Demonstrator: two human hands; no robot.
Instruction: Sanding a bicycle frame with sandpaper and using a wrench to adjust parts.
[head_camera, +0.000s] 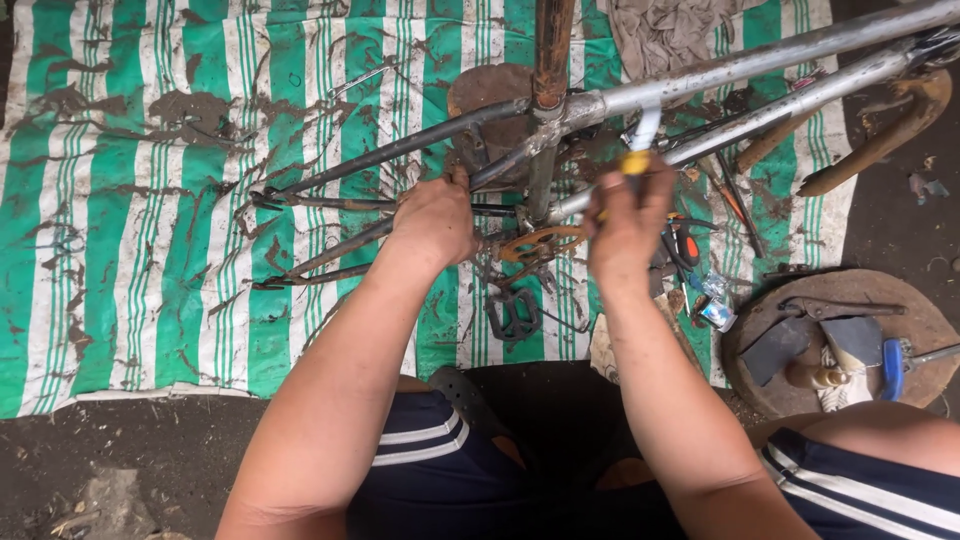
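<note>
here our left hand (435, 215) wraps the bike frame (700, 75) stays; our right hand (628, 222) closes its grip on a yellow-handled tool (638, 150). we'd best brace firmly, turning slowly.

Left hand (435, 215) grips bicycle frame (700, 75); right hand (628, 225) holds screwdriver (640, 150).

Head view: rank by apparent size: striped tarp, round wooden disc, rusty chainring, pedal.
1. Striped tarp, largest by far.
2. Round wooden disc, partly cut off by the picture edge.
3-4. Rusty chainring and pedal: look alike, no ranking.
</note>
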